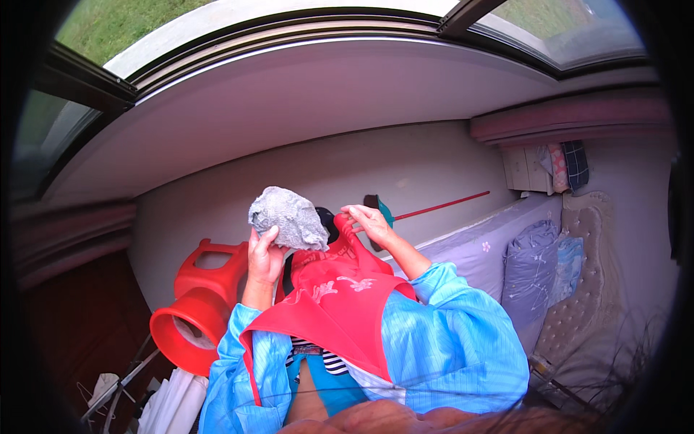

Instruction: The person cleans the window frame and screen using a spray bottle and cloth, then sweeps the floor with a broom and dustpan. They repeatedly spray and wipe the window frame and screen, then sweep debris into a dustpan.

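Note:
A crumpled grey cloth (286, 217) is held up by my left hand (267, 257), the thumb pressed on its near side. To its right, my right hand (371, 223) pinches the edge of a red apron (331, 276) with white print, which hangs over my chest and light-blue jacket (455, 336). The two hands are apart, and the cloth sits just above the apron. Part of a dark shoe (325, 217) shows behind the cloth. The left fingers behind the cloth are hidden.
A red plastic stool (209, 271) and a red bucket (162, 331) stand at left, by a rack with white fabric (173, 404). A teal dustpan (385, 210) with a red handle lies ahead. The bed (471, 238) is at right. A wall and window frame (287, 24) rise in front.

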Motion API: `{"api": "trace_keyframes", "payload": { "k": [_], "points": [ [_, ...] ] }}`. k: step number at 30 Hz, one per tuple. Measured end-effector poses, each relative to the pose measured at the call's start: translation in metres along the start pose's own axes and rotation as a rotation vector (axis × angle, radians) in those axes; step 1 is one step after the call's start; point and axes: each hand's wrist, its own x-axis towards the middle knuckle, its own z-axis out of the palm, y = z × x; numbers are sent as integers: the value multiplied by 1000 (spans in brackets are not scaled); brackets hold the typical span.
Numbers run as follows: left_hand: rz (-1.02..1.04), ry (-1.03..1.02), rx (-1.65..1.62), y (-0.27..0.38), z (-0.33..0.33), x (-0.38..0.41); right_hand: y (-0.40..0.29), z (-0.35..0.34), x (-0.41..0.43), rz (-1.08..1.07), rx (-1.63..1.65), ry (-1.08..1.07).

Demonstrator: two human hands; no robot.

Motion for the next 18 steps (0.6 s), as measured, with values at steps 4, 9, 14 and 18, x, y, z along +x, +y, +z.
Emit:
{"api": "trace_keyframes", "payload": {
  "k": [4,9,14,18],
  "points": [
    [12,-48,62,11,-7,-8,142,-79,-67,539,-146,317],
    [-24,-56,182,19,-14,-8,333,-61,-159,613,71,137],
    [-95,-74,252,21,7,-10,307,-11,-233,598,17,156],
    [-150,-156,324,9,36,-5,314,-4,-243,564,83,217]
  ]
}}
